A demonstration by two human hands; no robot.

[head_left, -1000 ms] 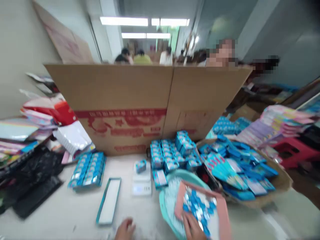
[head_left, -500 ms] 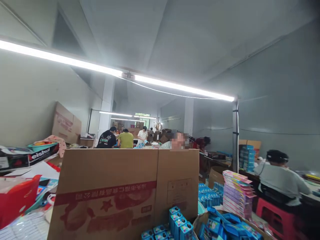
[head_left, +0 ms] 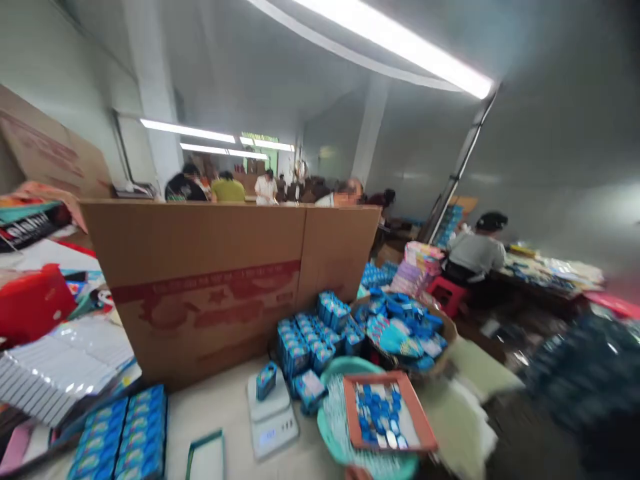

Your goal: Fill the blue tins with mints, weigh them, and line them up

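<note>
At the bottom edge, only a small blurred part of what looks like my right hand (head_left: 357, 473) shows, by the rim of a turquoise basin (head_left: 327, 427). Its fingers cannot be made out. My left hand is out of view. An orange tray (head_left: 353, 410) rests on the basin and holds many small blue and whitish pieces. To the left, a small blue box (head_left: 266, 381) stands on a white digital scale (head_left: 274, 433) with a lit display. Several more blue boxes (head_left: 305, 343) are grouped behind it. A green rectangular frame or shallow tray (head_left: 206, 453) lies at the front.
A tall cardboard sheet (head_left: 200, 247) stands across the table (head_left: 230, 387). Rows of blue boxes (head_left: 120, 433) and white stacked packs (head_left: 70, 360) fill the left. On the right is a carton (head_left: 447, 340) of blue packaging. Co-workers sit or stand beyond; one (head_left: 475, 247) is near a red stool (head_left: 447, 293).
The view has tilted down and turned somewhat right. The scale, basin, orange tray and more of the tabletop are now visible, and a bit of a hand shows at the bottom edge.
</note>
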